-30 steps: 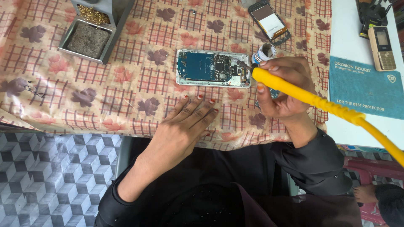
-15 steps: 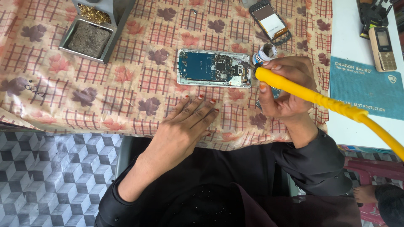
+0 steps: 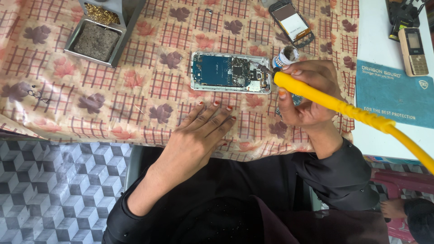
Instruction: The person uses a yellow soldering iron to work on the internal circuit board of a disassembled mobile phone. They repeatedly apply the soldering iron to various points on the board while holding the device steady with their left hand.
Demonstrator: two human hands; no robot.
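- The left hand (image 3: 199, 131) is lying flat and palm-down on the patterned tablecloth (image 3: 113, 104) near the table's front edge, fingers spread and grasping nothing.
- The right hand (image 3: 305, 97) is gripping a yellow-handled soldering iron (image 3: 325, 99) like a pen, its yellow cord trailing off towards the lower right.
- The iron's metal tip is pointing at the right end of an opened phone (image 3: 230, 72), which is lying flat on the cloth just beyond both hands with its blue circuit board exposed; whether tip and board are touching cannot be told.
- A small round tin (image 3: 285, 56) is sitting just beyond the right hand's fingers.
- Farther off, a metal stand with sponge (image 3: 97, 38) is resting at the left, a second phone (image 3: 293, 22) at the far edge, and a keypad handset (image 3: 415, 50) on the white surface to the right.
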